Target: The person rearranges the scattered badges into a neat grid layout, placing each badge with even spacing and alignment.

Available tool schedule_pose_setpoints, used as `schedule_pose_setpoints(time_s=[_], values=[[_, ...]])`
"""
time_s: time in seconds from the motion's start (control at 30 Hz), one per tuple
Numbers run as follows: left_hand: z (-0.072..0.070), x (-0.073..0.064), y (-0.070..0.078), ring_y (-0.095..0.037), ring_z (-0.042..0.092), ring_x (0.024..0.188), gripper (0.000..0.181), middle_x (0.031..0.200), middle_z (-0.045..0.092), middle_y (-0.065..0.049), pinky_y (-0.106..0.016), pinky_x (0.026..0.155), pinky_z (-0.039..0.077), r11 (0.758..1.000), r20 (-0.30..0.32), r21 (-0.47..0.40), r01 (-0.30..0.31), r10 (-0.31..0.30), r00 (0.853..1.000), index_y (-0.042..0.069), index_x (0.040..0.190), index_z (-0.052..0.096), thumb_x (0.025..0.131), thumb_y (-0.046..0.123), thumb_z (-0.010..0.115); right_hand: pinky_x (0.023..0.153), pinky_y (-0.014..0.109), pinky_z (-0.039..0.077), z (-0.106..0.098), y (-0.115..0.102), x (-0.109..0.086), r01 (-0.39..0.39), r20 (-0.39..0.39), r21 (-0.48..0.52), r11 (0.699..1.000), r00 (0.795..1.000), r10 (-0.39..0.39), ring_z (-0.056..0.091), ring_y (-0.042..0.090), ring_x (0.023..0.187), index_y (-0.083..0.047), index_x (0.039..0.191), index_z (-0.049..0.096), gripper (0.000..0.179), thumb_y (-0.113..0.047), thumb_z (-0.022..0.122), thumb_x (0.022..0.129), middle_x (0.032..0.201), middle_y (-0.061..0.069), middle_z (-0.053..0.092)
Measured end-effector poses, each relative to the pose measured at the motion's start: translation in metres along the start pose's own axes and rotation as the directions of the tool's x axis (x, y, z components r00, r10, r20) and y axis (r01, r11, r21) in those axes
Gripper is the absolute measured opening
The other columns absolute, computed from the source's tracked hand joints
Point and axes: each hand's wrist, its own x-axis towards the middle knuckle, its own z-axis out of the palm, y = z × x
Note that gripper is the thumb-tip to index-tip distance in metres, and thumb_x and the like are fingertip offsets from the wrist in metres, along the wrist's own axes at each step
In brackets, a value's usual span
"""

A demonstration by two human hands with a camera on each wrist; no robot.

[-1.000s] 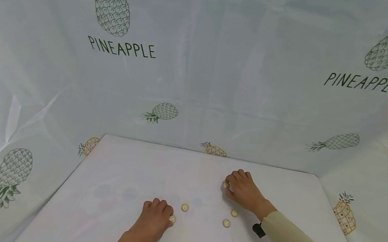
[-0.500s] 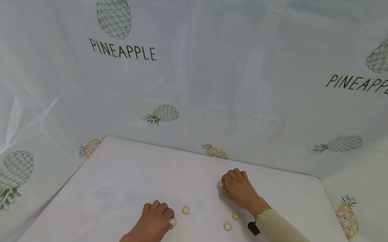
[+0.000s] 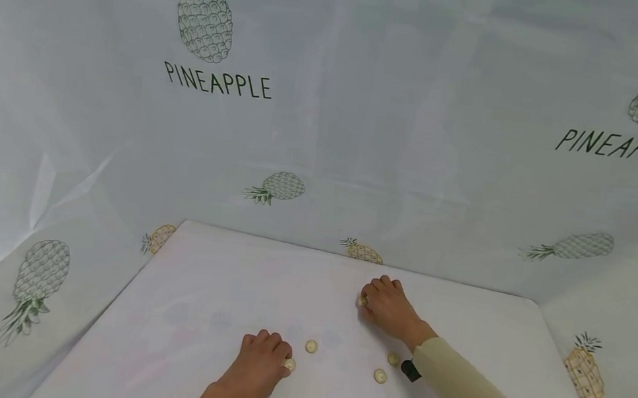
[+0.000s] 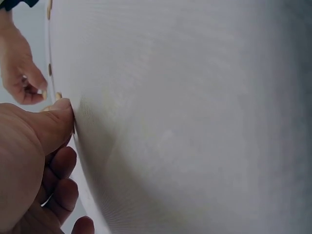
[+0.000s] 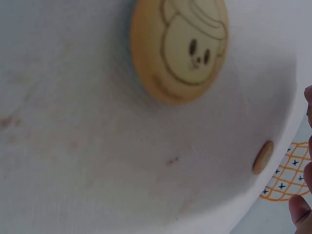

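Note:
Several round, pale biscuits are on the white table. In the head view my left hand (image 3: 259, 364) pinches one biscuit (image 3: 289, 365) at its thumb side, low at the tabletop. Farther back and to the right, my right hand (image 3: 391, 311) holds another biscuit (image 3: 363, 301) between thumb and fingers. A loose biscuit (image 3: 311, 346) lies just beyond the left hand's biscuit. Two others, a nearer biscuit (image 3: 380, 376) and a biscuit (image 3: 393, 359) beside the right forearm, lie apart. The right wrist view shows a printed animal face on a close biscuit (image 5: 190, 53).
The white table (image 3: 216, 259) ends at a back edge against a hanging white sheet (image 3: 350, 136) printed with pineapples. More sheeting closes in both sides. A black wrist device (image 3: 410, 370) hangs under the right sleeve (image 3: 474, 397).
My right hand has slid left over the table with its biscuit. The left hand keeps its place and its hold. The head view has shifted slightly.

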Motion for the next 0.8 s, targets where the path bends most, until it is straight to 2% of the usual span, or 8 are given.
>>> schedule_pose_setpoints(time_s=[0.3, 0.6, 0.8], values=[[0.0028, 0.0011, -0.0001, -0.012, 0.044, 0.092, 0.025, 0.101, 0.057, 0.008, -0.04, 0.083, 0.039, 1.0, -0.006, -0.021, -0.014, 0.014, 1.0, 0.021, 0.109, 0.064, 0.096, 0.037, 0.077, 0.085, 0.045, 0.041, 0.0087, -0.0001, 0.0013, -0.066, 0.035, 0.046, 0.997, 0.997, 0.064, 0.049, 0.023, 0.091, -0.011, 0.1, 0.069, 0.015, -0.022, 0.078, 0.094, 0.098, 0.001, 0.065], [0.0053, 0.0003, -0.0023, -0.011, 0.041, 0.09, 0.024, 0.101, 0.056, 0.009, -0.039, 0.082, 0.038, 0.999, -0.004, -0.033, -0.017, 0.017, 1.0, 0.021, 0.11, 0.064, 0.096, 0.037, 0.077, 0.087, 0.046, 0.041, 0.0084, -0.0011, 0.0058, -0.099, 0.083, 0.075, 0.992, 0.992, 0.093, 0.051, 0.021, 0.092, -0.013, 0.1, 0.071, 0.015, -0.026, 0.075, 0.095, 0.097, 0.0, 0.067], [0.0051, 0.0005, -0.0028, -0.011, 0.042, 0.089, 0.025, 0.1, 0.056, 0.01, -0.038, 0.081, 0.038, 0.999, -0.005, -0.032, -0.012, 0.011, 1.0, 0.021, 0.109, 0.064, 0.095, 0.037, 0.078, 0.088, 0.047, 0.042, 0.0114, -0.002, 0.0081, -0.096, 0.072, 0.084, 0.992, 0.993, 0.09, 0.052, 0.022, 0.092, -0.013, 0.099, 0.072, 0.011, -0.024, 0.074, 0.095, 0.098, 0.0, 0.067]])
